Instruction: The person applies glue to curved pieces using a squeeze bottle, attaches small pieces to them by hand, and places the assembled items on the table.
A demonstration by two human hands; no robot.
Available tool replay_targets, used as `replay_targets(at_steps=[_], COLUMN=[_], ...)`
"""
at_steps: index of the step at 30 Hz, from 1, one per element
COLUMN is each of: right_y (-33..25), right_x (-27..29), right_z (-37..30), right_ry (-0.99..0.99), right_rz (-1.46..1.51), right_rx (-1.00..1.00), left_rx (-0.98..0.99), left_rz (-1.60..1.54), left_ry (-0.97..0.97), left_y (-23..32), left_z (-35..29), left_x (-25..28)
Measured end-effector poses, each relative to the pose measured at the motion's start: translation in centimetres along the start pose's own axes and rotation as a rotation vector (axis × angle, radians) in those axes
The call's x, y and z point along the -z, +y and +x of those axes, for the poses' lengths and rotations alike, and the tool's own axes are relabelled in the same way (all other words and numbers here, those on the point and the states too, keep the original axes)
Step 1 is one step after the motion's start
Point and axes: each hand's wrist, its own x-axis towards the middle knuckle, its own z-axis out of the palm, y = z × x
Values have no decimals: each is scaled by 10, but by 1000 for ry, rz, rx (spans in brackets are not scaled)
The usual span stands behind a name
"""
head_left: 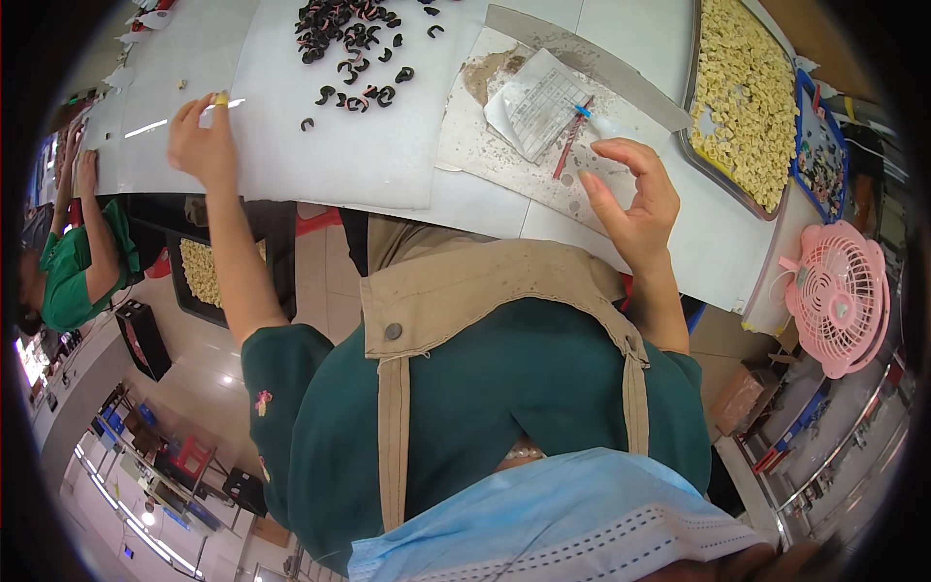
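Note:
My left hand [206, 150] is over the left part of the white table, its thumb and finger curved together at the tips. A yellow cover [222, 99] sits on one fingertip; whatever small thing may be pinched there is too small to make out. My right hand [637, 199] hovers at the table's near edge, thumb and fingers apart, with nothing between them. Just beyond it lies a thin red tool [571, 144] with a blue part, beside a printed paper sheet [545, 102] on a stained white board [475, 136]. Black curved pieces [354, 39], some with reddish edges, are heaped on a white sheet [388, 165].
A large tray [690, 145] of cream-coloured pieces stands at the right, next to a blue basket [813, 189] of small mixed parts. A pink fan [836, 296] is at the right edge. At the left, a person in green [82, 257] works near another tray [189, 306].

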Motion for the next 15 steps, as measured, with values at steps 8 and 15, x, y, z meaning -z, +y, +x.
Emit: replay_targets(at_steps=[8,15], right_y=[2,2], right_x=[6,16], right_z=[-5,-10], right_ry=[8,42], right_rz=[-30,-39], right_rx=[-63,-78], left_rx=[-452,-446], left_rz=[10,-63], left_ry=[-15,-536], left_y=[60,202], left_z=[35,21], left_x=[-33,-72])
